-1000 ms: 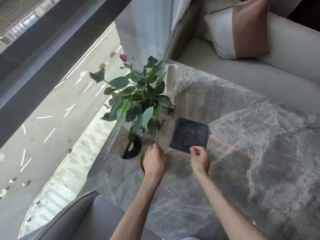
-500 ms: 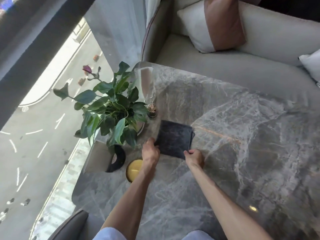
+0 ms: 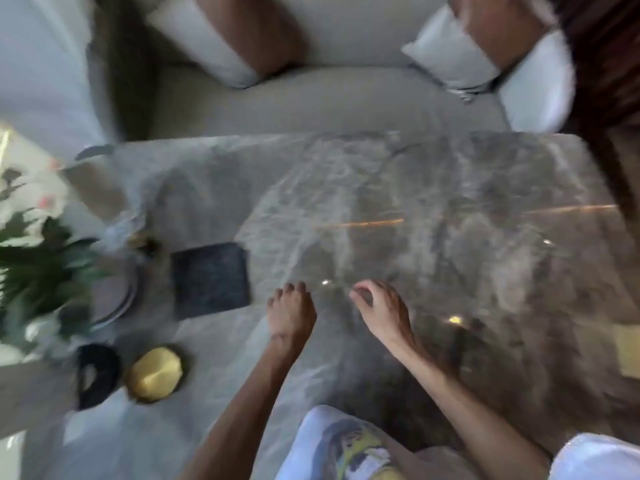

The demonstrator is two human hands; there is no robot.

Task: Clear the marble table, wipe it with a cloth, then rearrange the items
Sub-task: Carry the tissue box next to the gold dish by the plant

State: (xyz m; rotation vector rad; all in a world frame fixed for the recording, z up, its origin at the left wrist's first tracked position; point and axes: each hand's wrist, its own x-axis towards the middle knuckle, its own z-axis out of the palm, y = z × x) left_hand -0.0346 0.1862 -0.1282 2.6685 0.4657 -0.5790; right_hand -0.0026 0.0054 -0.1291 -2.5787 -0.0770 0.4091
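a: where are the hands?

b: both hover over the marble table (image 3: 433, 188), near the middle of its near edge. the left hand (image 3: 291, 311) is knuckles up with the fingers curled loosely under, holding nothing. the right hand (image 3: 382, 311) is just beside it, apart from it, fingers bent and spread a little, also empty. whether either touches the stone, i cannot tell; the frame is blurred.

a: and the cloth?

b: the dark cloth (image 3: 211, 280) lies flat as a square on the table's left half, just left of the left hand and not touching it.

a: what else is on the table?

b: everything sits by the left edge. the leafy plant (image 3: 38, 268) is at that edge, with a round plate (image 3: 119, 296) partly under its leaves, between plant and cloth. toward the near left corner a gold round object (image 3: 154, 373) lies beside a black object (image 3: 97, 374); the two are close, contact unclear. a small dark item (image 3: 147, 242) sits just beyond the cloth's far left corner, too smeared to name.

a: past the far edge?

b: a pale sofa (image 3: 311, 105) with two cushions, one at left (image 3: 225, 39) and one at right (image 3: 474, 53).
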